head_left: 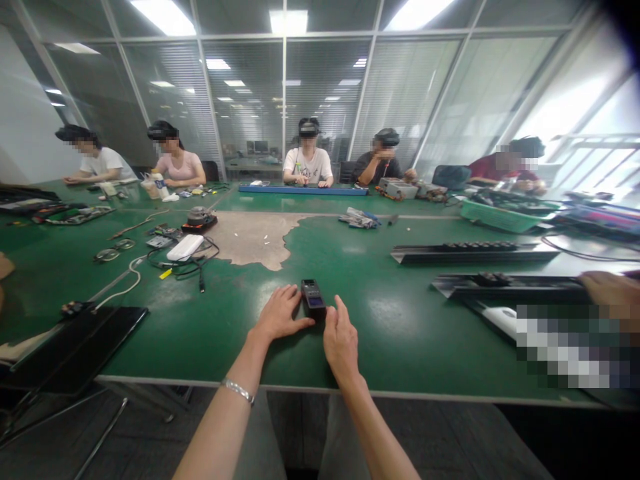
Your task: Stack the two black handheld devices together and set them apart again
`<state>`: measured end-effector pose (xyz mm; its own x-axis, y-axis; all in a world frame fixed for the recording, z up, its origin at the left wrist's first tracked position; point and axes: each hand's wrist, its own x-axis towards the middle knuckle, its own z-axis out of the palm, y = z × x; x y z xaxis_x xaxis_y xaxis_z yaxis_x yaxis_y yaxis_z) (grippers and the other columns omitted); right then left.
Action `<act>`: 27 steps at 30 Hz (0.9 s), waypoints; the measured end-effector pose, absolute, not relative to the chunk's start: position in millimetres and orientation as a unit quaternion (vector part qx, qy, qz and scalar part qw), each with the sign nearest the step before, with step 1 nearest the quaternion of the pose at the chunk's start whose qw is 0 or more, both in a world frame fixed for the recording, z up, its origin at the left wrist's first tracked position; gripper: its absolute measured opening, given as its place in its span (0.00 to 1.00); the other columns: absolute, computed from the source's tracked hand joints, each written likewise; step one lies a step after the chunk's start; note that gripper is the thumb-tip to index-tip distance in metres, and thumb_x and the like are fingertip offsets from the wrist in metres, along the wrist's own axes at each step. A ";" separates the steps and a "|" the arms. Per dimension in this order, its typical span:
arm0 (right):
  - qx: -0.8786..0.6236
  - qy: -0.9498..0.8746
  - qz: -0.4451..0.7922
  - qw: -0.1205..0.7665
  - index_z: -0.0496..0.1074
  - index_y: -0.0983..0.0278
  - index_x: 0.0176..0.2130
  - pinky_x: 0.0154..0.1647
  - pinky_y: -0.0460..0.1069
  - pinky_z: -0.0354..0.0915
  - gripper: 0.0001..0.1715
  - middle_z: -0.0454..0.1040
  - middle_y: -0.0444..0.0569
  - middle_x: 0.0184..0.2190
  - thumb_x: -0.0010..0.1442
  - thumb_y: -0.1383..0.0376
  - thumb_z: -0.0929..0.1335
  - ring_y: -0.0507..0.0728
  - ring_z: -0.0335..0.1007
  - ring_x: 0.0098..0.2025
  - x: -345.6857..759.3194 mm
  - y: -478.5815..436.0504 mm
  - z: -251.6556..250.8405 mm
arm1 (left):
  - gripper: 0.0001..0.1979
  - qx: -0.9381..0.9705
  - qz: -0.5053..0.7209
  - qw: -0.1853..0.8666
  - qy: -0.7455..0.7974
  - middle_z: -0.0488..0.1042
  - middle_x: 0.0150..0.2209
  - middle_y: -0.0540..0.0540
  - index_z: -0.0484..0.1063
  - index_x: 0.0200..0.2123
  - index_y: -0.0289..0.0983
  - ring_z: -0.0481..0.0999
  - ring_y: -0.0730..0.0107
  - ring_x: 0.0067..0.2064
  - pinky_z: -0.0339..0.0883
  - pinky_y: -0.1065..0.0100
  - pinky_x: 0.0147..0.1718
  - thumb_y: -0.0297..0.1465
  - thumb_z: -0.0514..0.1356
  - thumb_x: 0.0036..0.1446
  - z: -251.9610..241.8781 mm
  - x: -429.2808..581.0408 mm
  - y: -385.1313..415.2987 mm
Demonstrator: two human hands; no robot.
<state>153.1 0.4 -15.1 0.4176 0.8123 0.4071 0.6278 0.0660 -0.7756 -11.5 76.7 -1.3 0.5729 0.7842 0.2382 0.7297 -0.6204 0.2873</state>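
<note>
1. Small black box-shaped device, hard-looking casing, narrow and oblong; lies on the green, glossy-topped desk between the two hands, near its front edge.
2. Device's upper face carries a bluish-dark rectangular panel; pale markings above it, too small to read.
3. Left hand: fingers extended and slightly parted at the device's left side, thumb pointing toward its near end. Contact cannot be told.
4. Right hand: fingers loosely straight, not curled round anything, just beside the device's right side.
5. Silver-coloured, shiny bracelet on left wrist.
6. Beyond the device: ragged-edged, matte beige patch in the green top.
7. White, round-cornered oblong case to the left, near thin black cable.
8. White shirt opposite: dark lettering, illegible.
</note>
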 end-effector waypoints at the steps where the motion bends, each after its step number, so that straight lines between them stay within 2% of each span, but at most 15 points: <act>1: -0.680 -0.530 0.092 0.499 0.63 0.72 0.65 0.61 0.61 0.63 0.39 0.70 0.65 0.61 0.71 0.50 0.52 0.66 0.70 0.61 152.7 0.4 -15.0 | 0.46 0.884 0.171 0.078 0.428 0.58 0.70 0.33 0.58 0.69 0.36 0.56 0.44 0.71 0.47 0.46 0.69 0.61 0.57 0.58 -1.5 -11.5 76.8; 9: -0.675 -0.525 0.099 0.508 0.63 0.72 0.65 0.59 0.61 0.64 0.40 0.75 0.65 0.56 0.70 0.48 0.53 0.66 0.72 0.57 152.4 0.6 -12.5 | 0.47 0.886 0.171 0.076 0.424 0.58 0.70 0.34 0.58 0.69 0.37 0.56 0.43 0.70 0.47 0.45 0.68 0.61 0.59 0.56 -2.4 -12.0 77.3; 13: -0.662 -0.544 0.112 0.503 0.59 0.70 0.67 0.57 0.60 0.66 0.41 0.76 0.62 0.54 0.68 0.46 0.59 0.65 0.74 0.54 151.7 -2.1 -12.8 | 0.45 0.886 0.174 0.077 0.423 0.59 0.70 0.35 0.58 0.69 0.38 0.56 0.44 0.70 0.47 0.45 0.68 0.59 0.59 0.57 -1.8 -12.4 76.6; 17: -0.667 -0.576 0.070 0.468 0.55 0.71 0.69 0.56 0.62 0.66 0.48 0.73 0.65 0.57 0.63 0.46 0.66 0.67 0.72 0.54 149.2 -1.8 -16.8 | 0.43 0.888 0.173 0.077 0.419 0.58 0.70 0.34 0.58 0.69 0.37 0.56 0.44 0.70 0.47 0.44 0.68 0.54 0.60 0.59 -2.4 -12.9 76.5; 23: -0.678 -0.604 0.053 0.415 0.49 0.75 0.71 0.58 0.62 0.65 0.50 0.69 0.68 0.60 0.63 0.50 0.66 0.69 0.70 0.57 144.0 5.3 -7.6 | 0.39 0.888 0.172 0.066 0.421 0.59 0.69 0.34 0.59 0.68 0.36 0.57 0.44 0.70 0.48 0.45 0.68 0.48 0.60 0.59 -5.8 -13.3 77.3; 27: -0.709 -0.588 0.058 0.384 0.47 0.75 0.71 0.55 0.60 0.67 0.52 0.72 0.68 0.58 0.62 0.49 0.68 0.69 0.71 0.56 137.9 9.0 12.6 | 0.38 0.887 0.178 0.064 0.420 0.60 0.69 0.35 0.60 0.68 0.36 0.58 0.45 0.70 0.49 0.45 0.68 0.47 0.61 0.59 -6.8 -13.5 77.9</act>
<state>137.9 9.0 12.6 0.3008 0.8790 0.3700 0.7900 -0.0123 -0.6130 -13.5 77.9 -6.8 0.5829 0.7689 0.2626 0.7236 -0.6383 0.2628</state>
